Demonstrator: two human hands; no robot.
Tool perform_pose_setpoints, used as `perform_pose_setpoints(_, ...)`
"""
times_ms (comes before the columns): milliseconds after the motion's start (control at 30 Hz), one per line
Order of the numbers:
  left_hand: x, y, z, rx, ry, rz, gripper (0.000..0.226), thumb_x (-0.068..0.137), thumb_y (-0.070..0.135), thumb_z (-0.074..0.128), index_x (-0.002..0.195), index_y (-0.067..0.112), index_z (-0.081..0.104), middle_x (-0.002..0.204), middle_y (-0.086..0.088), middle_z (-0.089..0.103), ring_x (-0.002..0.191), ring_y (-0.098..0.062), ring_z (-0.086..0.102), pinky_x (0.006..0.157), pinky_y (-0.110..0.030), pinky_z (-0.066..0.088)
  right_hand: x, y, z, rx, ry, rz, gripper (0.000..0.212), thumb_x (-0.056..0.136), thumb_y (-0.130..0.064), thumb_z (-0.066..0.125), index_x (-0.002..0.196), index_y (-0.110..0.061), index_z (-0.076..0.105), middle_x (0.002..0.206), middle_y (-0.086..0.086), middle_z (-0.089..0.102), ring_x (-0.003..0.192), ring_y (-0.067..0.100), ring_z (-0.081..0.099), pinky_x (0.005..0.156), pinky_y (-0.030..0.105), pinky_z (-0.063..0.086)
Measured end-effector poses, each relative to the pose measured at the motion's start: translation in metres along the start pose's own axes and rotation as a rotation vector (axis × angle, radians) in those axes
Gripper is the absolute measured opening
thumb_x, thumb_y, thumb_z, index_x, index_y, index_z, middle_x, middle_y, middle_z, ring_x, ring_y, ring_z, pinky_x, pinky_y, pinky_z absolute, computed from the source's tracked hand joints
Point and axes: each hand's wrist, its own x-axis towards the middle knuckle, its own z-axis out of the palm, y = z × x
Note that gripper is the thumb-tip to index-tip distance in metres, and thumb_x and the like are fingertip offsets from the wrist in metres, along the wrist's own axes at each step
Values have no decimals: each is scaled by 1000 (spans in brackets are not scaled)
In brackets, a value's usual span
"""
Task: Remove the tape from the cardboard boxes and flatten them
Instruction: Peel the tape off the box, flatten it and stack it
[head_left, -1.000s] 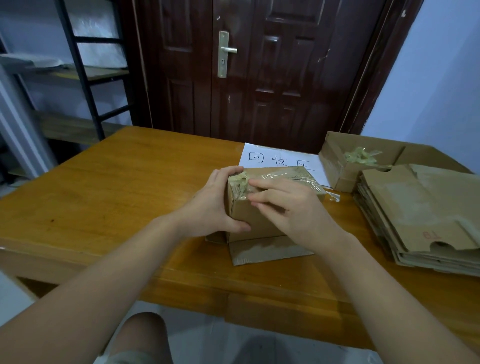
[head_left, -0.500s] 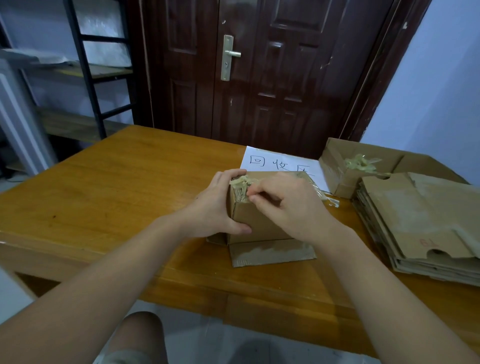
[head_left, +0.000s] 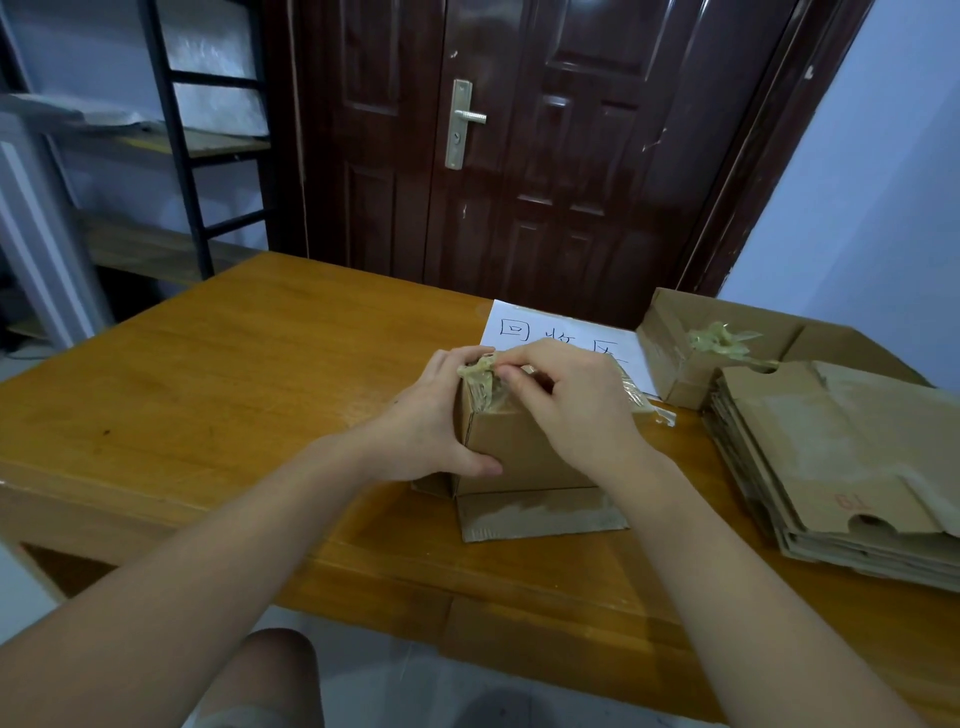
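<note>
A small brown cardboard box (head_left: 519, 452) stands on the wooden table (head_left: 234, 395) with its bottom flaps spread flat on the wood. Crumpled clear tape (head_left: 475, 376) bunches at its top left corner. My left hand (head_left: 431, 426) grips the box's left side, thumb across the front face. My right hand (head_left: 571, 405) lies over the top of the box, its fingertips pinching the tape near the corner. More tape (head_left: 652, 408) hangs off the box's right edge. The box top is mostly hidden under my right hand.
A stack of flattened boxes (head_left: 841, 467) lies at the right. Behind it an open box (head_left: 670, 348) holds a wad of removed tape (head_left: 719, 338). A white sheet with handwriting (head_left: 550, 332) lies behind the box. A dark door and a shelf stand beyond the table.
My right hand's fingers have curled from flat on the box top to a pinch on the tape at the corner. My left hand keeps its grip.
</note>
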Motion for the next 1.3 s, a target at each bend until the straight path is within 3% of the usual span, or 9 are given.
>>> perform_pose_setpoints(167, 1, -4, 1, 18, 4, 9, 121, 61, 52, 97, 154, 46, 19, 142, 21, 31, 127, -9, 48, 102, -42, 55, -7, 5, -8, 146, -66, -24, 17, 94, -22, 72, 110, -27, 70, 100, -16, 74, 96, -1, 69, 83, 32, 58)
perform_pose_setpoints(300, 2, -5, 1, 30, 4, 8, 121, 61, 53, 97, 153, 49, 18, 143, 21, 29, 127, -10, 48, 104, -42, 53, -6, 9, -18, -12, -198, -151, 17, 98, -19, 63, 107, -24, 76, 100, -13, 74, 94, 7, 64, 84, 34, 50)
perform_pose_setpoints(433, 1, -4, 1, 29, 3, 16, 122, 62, 51, 97, 154, 46, 18, 144, 20, 29, 127, -10, 48, 106, -43, 51, -6, 7, -24, 0, -286, -160, 23, 98, -21, 59, 112, -23, 76, 108, -14, 74, 102, 9, 64, 91, 36, 49)
perform_pose_setpoints(600, 0, -4, 1, 9, 9, 30, 121, 61, 53, 96, 153, 47, 18, 143, 22, 29, 127, -10, 48, 107, -43, 49, -15, -1, -10, -138, -196, -200, 32, 85, -47, 75, 103, -21, 69, 104, -11, 66, 97, 10, 54, 81, 32, 48)
perform_pose_setpoints(900, 2, -7, 1, 22, -1, 41, 121, 59, 53, 95, 154, 46, 20, 141, 18, 31, 127, -11, 48, 107, -44, 50, -23, 6, 14, -125, 92, -355, 25, 93, -31, 74, 87, -7, 75, 88, 4, 73, 78, 22, 62, 68, 40, 51)
perform_pose_setpoints(1200, 3, -8, 1, 7, -13, 39, 123, 58, 52, 97, 153, 49, 18, 142, 18, 31, 127, -12, 49, 105, -45, 52, -17, 6, 15, -23, 141, -237, 20, 98, -22, 67, 89, -6, 76, 78, 1, 70, 71, 20, 60, 66, 41, 48)
perform_pose_setpoints(1300, 4, -8, -1, 4, -29, 35, 128, 53, 61, 92, 154, 49, 15, 140, 25, 28, 128, -12, 47, 106, -44, 51, -19, 8, 11, -27, 30, -242, 25, 100, -29, 63, 97, -7, 75, 92, 1, 73, 85, 22, 63, 76, 40, 50)
